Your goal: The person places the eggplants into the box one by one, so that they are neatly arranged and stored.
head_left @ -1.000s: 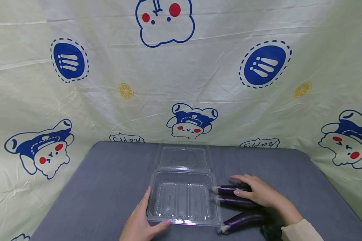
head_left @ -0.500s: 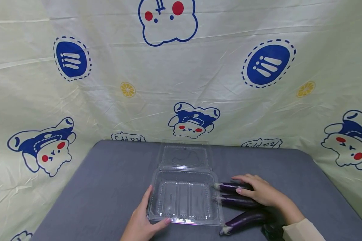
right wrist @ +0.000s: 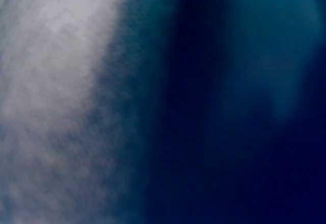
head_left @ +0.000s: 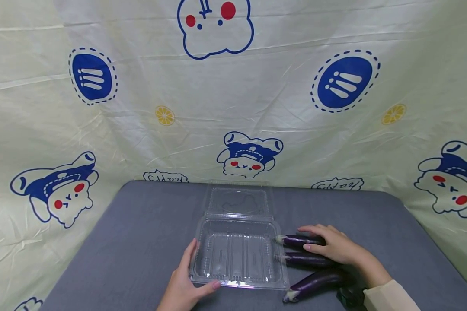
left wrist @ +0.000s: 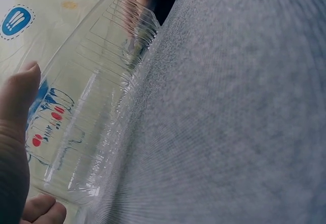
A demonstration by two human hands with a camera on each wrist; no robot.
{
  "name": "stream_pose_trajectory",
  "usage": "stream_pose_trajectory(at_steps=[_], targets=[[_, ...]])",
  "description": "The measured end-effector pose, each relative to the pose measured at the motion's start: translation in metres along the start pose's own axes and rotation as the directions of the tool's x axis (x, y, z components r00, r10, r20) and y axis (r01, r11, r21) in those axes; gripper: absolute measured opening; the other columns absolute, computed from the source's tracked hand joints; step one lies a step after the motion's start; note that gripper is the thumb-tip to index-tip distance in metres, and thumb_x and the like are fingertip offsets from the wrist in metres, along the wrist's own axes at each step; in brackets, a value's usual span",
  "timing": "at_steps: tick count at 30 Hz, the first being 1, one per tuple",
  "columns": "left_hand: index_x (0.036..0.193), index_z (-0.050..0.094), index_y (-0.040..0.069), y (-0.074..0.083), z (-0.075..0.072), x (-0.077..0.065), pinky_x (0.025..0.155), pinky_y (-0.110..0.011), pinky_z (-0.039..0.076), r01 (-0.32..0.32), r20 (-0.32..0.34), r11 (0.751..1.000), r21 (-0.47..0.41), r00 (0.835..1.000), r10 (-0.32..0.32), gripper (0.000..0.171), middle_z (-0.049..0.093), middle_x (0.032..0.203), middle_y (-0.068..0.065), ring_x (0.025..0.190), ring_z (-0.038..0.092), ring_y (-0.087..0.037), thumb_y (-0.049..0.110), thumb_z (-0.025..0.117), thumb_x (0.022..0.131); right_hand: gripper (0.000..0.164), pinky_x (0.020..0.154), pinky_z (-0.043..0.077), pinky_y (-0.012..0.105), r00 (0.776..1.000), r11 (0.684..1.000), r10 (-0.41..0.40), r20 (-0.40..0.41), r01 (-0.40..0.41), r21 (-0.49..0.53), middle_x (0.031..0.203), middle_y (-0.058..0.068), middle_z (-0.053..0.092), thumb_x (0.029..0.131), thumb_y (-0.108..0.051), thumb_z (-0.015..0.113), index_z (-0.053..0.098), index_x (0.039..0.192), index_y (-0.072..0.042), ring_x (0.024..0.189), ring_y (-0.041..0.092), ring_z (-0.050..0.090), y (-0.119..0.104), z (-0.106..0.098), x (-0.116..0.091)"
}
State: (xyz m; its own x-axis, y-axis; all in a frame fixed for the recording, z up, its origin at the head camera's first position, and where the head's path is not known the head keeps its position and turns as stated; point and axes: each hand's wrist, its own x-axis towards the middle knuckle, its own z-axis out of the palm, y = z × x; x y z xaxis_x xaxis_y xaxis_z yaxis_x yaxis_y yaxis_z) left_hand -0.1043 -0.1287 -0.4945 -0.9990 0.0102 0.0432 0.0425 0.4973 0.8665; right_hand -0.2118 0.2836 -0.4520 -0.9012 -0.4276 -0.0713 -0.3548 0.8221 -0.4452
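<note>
A clear plastic clamshell box (head_left: 257,285) lies on the grey table with its lid (head_left: 237,203) folded back. At its near left corner my left hand (head_left: 183,281) grips it, thumb on the front rim and fingers along the left side. To the right, three dark purple eggplants lie side by side. My right hand (head_left: 337,246) holds the farthest eggplant (head_left: 297,241) between thumb and fingers, covering its far end. Close by are the middle eggplant (head_left: 309,260) and the nearest eggplant (head_left: 315,285). The right wrist view is too dark and blurred to read.
A dark object (head_left: 350,298), partly hidden by the sleeve (head_left: 391,297), sits beside the nearest eggplant. Behind the grey tabletop (head_left: 140,233) hangs a pale printed cloth (head_left: 257,95), which also spreads along both sides.
The farthest eggplant has shifted slightly away from the middle one with my right hand. My left hand stays on the box, and the head view has moved a little.
</note>
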Motion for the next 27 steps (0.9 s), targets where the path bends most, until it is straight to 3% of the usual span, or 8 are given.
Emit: stream_pose_trajectory(at_steps=[7, 11, 14, 17, 21, 27], targets=[[0.158, 0.016, 0.013, -0.0025, 0.0013, -0.0005, 0.115, -0.059, 0.03, -0.029, -0.005, 0.998, -0.048, 1.0, 0.028, 0.121, 0.038, 0.157, -0.016, 0.145, 0.037, -0.034, 0.044, 0.09, 0.068, 0.046, 0.084, 0.046, 0.048, 1.0, 1.0, -0.01, 0.0, 0.01, 0.028, 0.119, 0.0, 0.065, 0.09, -0.048, 0.069, 0.065, 0.13, -0.025, 0.107, 0.022, 0.053, -0.0024, -0.0013, 0.0], [0.159, 0.012, 0.011, -0.004, 0.0025, -0.0006, 0.114, -0.058, 0.032, -0.045, 0.001, 0.995, -0.094, 0.999, 0.045, 0.123, 0.038, 0.157, -0.019, 0.144, 0.037, -0.036, 0.037, 0.091, 0.069, 0.046, 0.083, 0.046, 0.047, 1.0, 1.0, 0.007, -0.006, -0.006, 0.03, 0.118, -0.001, 0.065, 0.088, -0.047, 0.071, 0.066, 0.129, -0.027, 0.106, 0.021, 0.053, -0.0017, -0.0005, 0.0005], [0.159, 0.011, 0.009, -0.005, 0.0037, -0.0001, 0.113, -0.05, 0.038, -0.055, 0.009, 0.987, -0.149, 0.998, 0.056, 0.123, 0.036, 0.157, -0.02, 0.144, 0.038, -0.036, 0.032, 0.092, 0.069, 0.047, 0.083, 0.046, 0.05, 1.0, 1.0, 0.022, -0.02, -0.022, 0.008, 0.117, -0.002, 0.065, 0.087, -0.049, 0.071, 0.066, 0.128, -0.028, 0.106, 0.02, 0.053, -0.0008, 0.0014, 0.0013], [0.159, 0.011, 0.006, -0.0064, 0.0047, 0.0003, 0.111, -0.034, 0.043, -0.065, 0.014, 0.978, -0.2, 0.997, 0.07, 0.123, 0.035, 0.158, -0.022, 0.144, 0.038, -0.035, 0.026, 0.092, 0.068, 0.046, 0.081, 0.045, 0.049, 0.999, 0.999, 0.029, -0.034, -0.029, -0.018, 0.115, -0.005, 0.065, 0.087, -0.051, 0.07, 0.066, 0.128, -0.03, 0.105, 0.019, 0.053, 0.0003, 0.0031, 0.0021], [0.158, 0.012, 0.005, -0.008, 0.0056, 0.0004, 0.108, -0.019, 0.041, -0.074, 0.008, 0.972, -0.225, 0.997, 0.078, 0.123, 0.035, 0.157, -0.022, 0.144, 0.038, -0.034, 0.024, 0.093, 0.068, 0.046, 0.081, 0.045, 0.049, 0.998, 0.998, 0.03, -0.047, -0.032, -0.045, 0.114, -0.007, 0.064, 0.088, -0.052, 0.068, 0.065, 0.128, -0.031, 0.105, 0.018, 0.053, 0.0012, 0.0037, 0.0028], [0.158, 0.013, 0.005, -0.0099, 0.0071, 0.0003, 0.108, -0.012, 0.035, -0.095, -0.01, 0.958, -0.27, 0.995, 0.096, 0.121, 0.035, 0.158, -0.022, 0.145, 0.035, -0.034, 0.02, 0.092, 0.068, 0.044, 0.078, 0.039, 0.046, 0.994, 0.995, 0.036, -0.101, -0.045, -0.088, 0.112, -0.007, 0.063, 0.088, -0.048, 0.069, 0.065, 0.129, -0.032, 0.105, 0.02, 0.052, 0.0019, 0.0027, 0.0008]])
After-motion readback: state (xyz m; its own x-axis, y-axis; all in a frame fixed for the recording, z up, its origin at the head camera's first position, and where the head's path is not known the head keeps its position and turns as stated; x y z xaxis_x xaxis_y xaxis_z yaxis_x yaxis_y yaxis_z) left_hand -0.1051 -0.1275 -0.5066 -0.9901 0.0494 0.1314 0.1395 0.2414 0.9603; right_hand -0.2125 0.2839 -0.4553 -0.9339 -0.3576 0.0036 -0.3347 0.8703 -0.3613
